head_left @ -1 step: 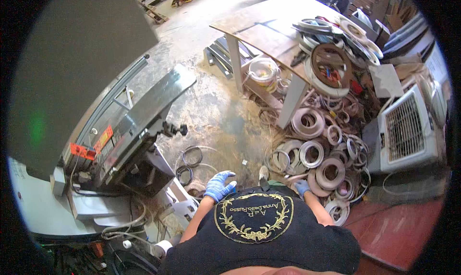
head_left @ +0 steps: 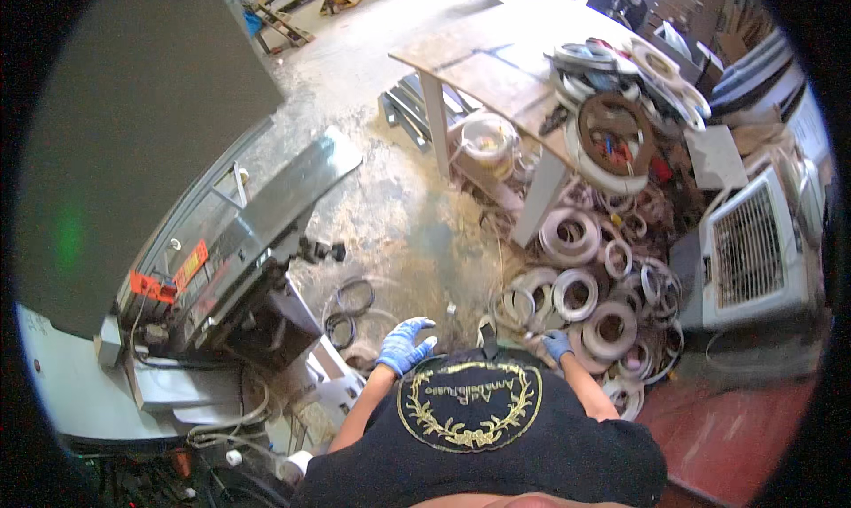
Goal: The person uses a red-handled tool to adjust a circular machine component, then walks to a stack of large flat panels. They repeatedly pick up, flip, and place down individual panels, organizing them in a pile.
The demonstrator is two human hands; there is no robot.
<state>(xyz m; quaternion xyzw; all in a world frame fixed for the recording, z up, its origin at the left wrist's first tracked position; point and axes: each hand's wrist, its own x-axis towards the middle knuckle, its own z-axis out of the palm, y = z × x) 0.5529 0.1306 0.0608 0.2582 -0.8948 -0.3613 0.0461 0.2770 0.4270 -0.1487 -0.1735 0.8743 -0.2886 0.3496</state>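
And here we are looking down at a black shirt [head_left: 581,446], and its chest carries a badge [head_left: 470,406]: a gold wreath, a bow at its foot, lettering upside down inside the ring. Off to the left, orange labels [head_left: 191,264] sit on the long metal machine [head_left: 275,211], yellow patches and small print on them, too blurred to make out. To the hands! Both in blue gloves: the left hand [head_left: 406,347] is out in front of the shirt, fingers released and spread, thumb apart. The right hand [head_left: 557,345] is low by the rolls [head_left: 612,308], fingers bent, and whether they grasp anything I cannot tell. Those rolls lie heaped on the floor just beyond it, spilling up toward a leg of the pale surface [head_left: 470,60]. And that surface is loaded at its right end, more rolls stacked up, a brown ring [head_left: 586,131] leaning at the edge! Beneath it, a white bucket [head_left: 496,167]; right of the heap, a grilled unit [head_left: 749,238]; all around, a stained, brightly lit floor [head_left: 425,233].
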